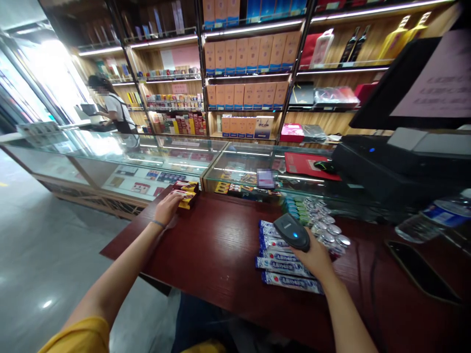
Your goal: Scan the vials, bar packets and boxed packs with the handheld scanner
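My left hand (168,210) reaches to the far left part of the dark red wooden counter (217,235). Its fingers close over the near end of a small yellow-and-brown box (187,200); a similar box (187,186) lies just behind it. My right hand (316,257) grips a black barcode scanner (290,232) with a lit blue light, its handle hidden in my palm. Beneath the scanner, several blue-and-white stick packets (290,282) lie side by side. Beyond my right hand stand several small silver-topped containers (327,230), beside green and blue packs (296,208).
A glass display case (165,157) runs along the counter's far side. To the right are a phone (423,269), a water bottle (430,223) and a black checkout machine with a screen (412,83). Another person (119,110) stands at the far left, before stocked shelves (250,54).
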`<state>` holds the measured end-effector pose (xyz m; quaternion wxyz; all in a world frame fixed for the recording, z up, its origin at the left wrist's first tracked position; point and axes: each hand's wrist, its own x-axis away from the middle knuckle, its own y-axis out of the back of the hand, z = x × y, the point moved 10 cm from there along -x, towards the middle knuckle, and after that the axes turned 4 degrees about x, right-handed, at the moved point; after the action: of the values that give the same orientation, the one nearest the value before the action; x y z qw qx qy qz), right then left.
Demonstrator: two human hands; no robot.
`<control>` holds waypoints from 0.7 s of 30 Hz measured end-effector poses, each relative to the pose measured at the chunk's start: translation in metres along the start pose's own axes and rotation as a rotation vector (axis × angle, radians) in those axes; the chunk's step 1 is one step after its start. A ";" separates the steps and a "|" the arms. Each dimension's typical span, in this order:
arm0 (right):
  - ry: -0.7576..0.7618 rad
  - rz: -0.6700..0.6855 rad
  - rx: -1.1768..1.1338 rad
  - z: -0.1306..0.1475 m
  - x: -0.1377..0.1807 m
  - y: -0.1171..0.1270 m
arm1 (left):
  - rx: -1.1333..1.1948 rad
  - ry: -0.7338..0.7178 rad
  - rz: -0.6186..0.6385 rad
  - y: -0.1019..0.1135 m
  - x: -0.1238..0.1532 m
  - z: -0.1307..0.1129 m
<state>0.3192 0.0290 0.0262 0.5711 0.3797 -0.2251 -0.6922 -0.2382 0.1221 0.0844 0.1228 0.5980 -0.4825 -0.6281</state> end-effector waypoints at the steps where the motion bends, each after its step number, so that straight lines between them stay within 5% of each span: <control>1: 0.002 -0.001 0.000 0.000 0.000 0.000 | -0.003 0.014 0.011 -0.003 0.001 0.003; 9: 0.014 -0.073 0.001 0.008 0.002 0.007 | -0.002 0.052 0.050 -0.013 0.002 0.009; 15: 0.022 -0.095 -0.035 0.011 0.002 0.014 | -0.015 0.152 -0.043 -0.003 -0.003 -0.004; 21: 0.002 -0.208 -0.060 0.014 0.004 0.036 | 0.079 0.169 -0.159 -0.005 -0.004 -0.040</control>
<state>0.3300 0.0152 0.0604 0.5073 0.3845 -0.1632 -0.7538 -0.1999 0.1090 0.0909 0.0892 0.6896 -0.4459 -0.5636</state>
